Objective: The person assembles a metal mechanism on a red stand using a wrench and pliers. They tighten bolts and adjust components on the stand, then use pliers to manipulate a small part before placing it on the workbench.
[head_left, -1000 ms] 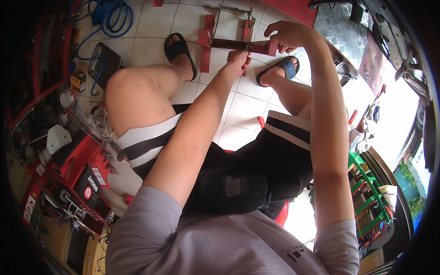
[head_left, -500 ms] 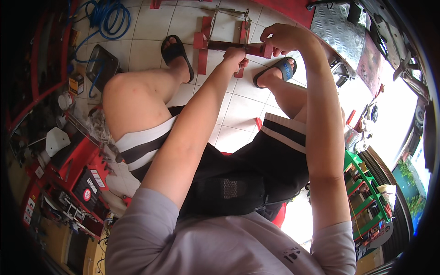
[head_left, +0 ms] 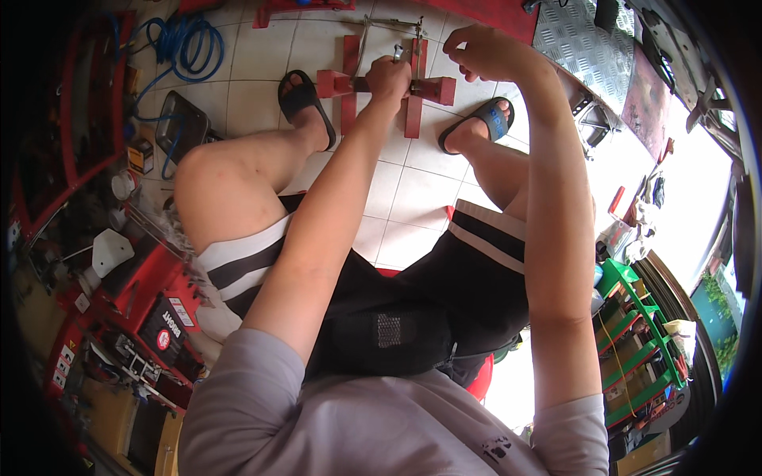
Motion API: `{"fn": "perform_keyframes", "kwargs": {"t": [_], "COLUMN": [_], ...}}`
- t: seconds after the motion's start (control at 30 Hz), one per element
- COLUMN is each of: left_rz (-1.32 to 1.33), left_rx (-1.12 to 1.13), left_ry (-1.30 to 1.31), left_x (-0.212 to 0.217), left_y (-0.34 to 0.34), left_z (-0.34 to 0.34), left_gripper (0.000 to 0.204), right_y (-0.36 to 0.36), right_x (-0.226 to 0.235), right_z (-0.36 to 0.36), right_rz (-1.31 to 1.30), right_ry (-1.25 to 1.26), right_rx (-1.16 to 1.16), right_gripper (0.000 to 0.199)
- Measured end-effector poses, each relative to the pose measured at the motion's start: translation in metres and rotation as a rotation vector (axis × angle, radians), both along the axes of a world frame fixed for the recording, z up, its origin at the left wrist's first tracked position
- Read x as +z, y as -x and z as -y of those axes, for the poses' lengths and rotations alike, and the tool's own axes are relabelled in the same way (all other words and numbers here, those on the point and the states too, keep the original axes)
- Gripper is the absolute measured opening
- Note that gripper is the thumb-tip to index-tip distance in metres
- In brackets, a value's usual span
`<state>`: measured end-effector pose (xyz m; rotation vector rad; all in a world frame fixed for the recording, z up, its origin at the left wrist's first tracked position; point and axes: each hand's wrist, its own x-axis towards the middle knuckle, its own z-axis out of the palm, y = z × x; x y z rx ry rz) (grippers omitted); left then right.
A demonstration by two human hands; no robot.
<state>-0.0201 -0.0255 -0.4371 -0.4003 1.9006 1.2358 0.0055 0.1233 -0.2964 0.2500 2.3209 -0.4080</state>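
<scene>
My left hand [head_left: 389, 78] is closed around a silver wrench [head_left: 398, 52], whose bright end stands up past the fingers. The hand is over the dark middle bar of a red metal stand [head_left: 434, 90] on the floor and hides part of that bar. A thin metal frame [head_left: 394, 21] rises at the stand's far side. To the right, my right hand [head_left: 490, 54] hovers apart from the stand, its fingers loosely bent and the thumb side open. No object shows in it.
My sandalled feet flank the stand on pale floor tiles [head_left: 405, 190]. A coiled blue hose [head_left: 190, 47] and a dark tray [head_left: 181, 127] lie at left, near red machinery [head_left: 131, 309]. At right are a patterned metal plate [head_left: 583, 59] and a green rack [head_left: 635, 317].
My left hand has moved up and left along the stand, and the wrench end now shows above it. My right hand has moved slightly up and away from the stand's right end.
</scene>
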Motion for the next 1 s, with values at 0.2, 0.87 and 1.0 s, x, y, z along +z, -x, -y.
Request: {"fn": "perform_keyframes", "kwargs": {"t": [0.2, 0.87, 1.0], "left_rz": [-0.246, -0.453, -0.611], "left_rx": [0.002, -0.622, -0.615], "left_ry": [-0.283, 0.325, 0.340], "left_x": [0.051, -0.221, -0.223], "left_y": [0.037, 0.067, 0.059], "left_z": [-0.008, -0.027, -0.050], "left_gripper": [0.016, 0.018, 0.025], "right_y": [-0.005, -0.003, 0.002], "right_x": [-0.013, 0.035, 0.045], "right_z": [-0.007, -0.005, -0.007], "right_rz": [-0.341, -0.562, -0.538], "right_ry": [0.146, 0.078, 0.122], "right_rx": [-0.234, -0.687, -0.731], "right_gripper": [0.027, 0.025, 0.021]}}
